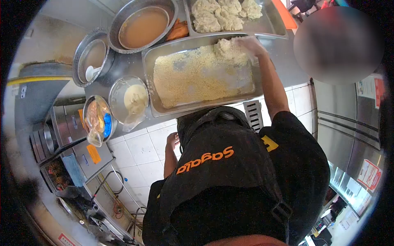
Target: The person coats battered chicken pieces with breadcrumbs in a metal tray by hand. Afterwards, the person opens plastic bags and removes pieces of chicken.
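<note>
My right hand reaches over the back right of a metal tray and touches a lumpy, crumb-covered piece. Its fingers are blurred, so their grip does not show. Pale yellow crumbs are spread over the tray's bottom, thinner at the right. Down beside the black apron, my left hand hangs below the counter edge, fingers slightly apart, holding nothing.
Behind the crumb tray, another metal tray holds pale coated pieces. At the left stand two bowls of brownish liquid, a bowl of pale powder and a bowl with plastic bags. A blurred person is at the right.
</note>
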Action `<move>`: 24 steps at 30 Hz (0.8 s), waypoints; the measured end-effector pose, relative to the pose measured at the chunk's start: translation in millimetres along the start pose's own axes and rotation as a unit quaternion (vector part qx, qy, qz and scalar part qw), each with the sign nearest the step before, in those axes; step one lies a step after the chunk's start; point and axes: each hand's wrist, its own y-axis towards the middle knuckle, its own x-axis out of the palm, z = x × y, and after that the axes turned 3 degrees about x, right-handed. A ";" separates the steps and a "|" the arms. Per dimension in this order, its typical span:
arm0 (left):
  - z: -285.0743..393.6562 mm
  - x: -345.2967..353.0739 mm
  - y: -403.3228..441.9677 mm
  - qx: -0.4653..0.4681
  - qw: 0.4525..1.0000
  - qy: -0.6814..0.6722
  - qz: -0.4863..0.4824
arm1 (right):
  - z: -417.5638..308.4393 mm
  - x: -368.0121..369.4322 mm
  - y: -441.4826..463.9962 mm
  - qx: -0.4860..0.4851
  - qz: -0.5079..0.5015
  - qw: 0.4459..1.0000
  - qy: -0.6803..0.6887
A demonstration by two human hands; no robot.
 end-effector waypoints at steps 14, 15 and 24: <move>-7.3 1.2 4.2 -0.019 0.999 0.009 0.026 | 33.9 6.9 35.7 -0.099 -0.200 0.969 0.102; -8.2 -1.4 4.2 -0.023 0.999 0.006 0.027 | 29.3 8.3 33.7 -0.114 -0.207 0.966 0.106; -15.0 -7.8 5.5 -0.033 0.999 0.003 0.029 | 45.3 31.1 22.7 -0.083 -0.156 0.984 -0.024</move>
